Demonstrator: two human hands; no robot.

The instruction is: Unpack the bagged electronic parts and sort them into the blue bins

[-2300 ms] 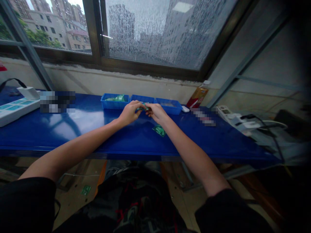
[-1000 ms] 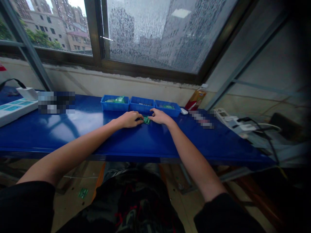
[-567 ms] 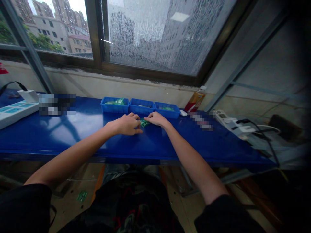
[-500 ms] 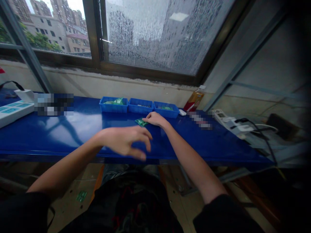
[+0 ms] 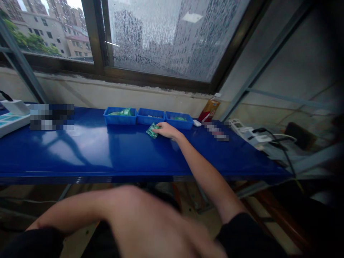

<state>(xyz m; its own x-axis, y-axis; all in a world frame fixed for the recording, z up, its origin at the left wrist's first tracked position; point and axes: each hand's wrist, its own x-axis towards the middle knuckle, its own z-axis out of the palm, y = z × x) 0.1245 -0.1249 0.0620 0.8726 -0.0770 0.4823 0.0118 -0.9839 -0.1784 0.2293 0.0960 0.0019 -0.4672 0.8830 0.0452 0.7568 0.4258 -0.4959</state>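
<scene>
My right hand (image 5: 167, 130) is closed on a small green circuit board (image 5: 152, 130), gripping its right edge. The board is tilted up at the table, just in front of the blue bins. My left hand (image 5: 150, 218) is large and blurred, close to the camera, below the table's front edge. Its fingers are smeared by motion and partly out of frame, so I cannot make out whether they hold anything. Green pieces lie in the left blue bin (image 5: 120, 119) and the right blue bin (image 5: 179, 124). Some small pale parts sit in the middle blue bin (image 5: 151, 120).
The blue table (image 5: 129, 150) runs below a wet window. A bottle (image 5: 210, 108) and a small white object (image 5: 197, 123) stand right of the bins. White power strips lie at the table's left end (image 5: 14, 122) and right side (image 5: 238, 126), with cables.
My left hand has swung from above the table down and towards the camera. My right hand stays by the bins, and the board in it is now more tilted up.
</scene>
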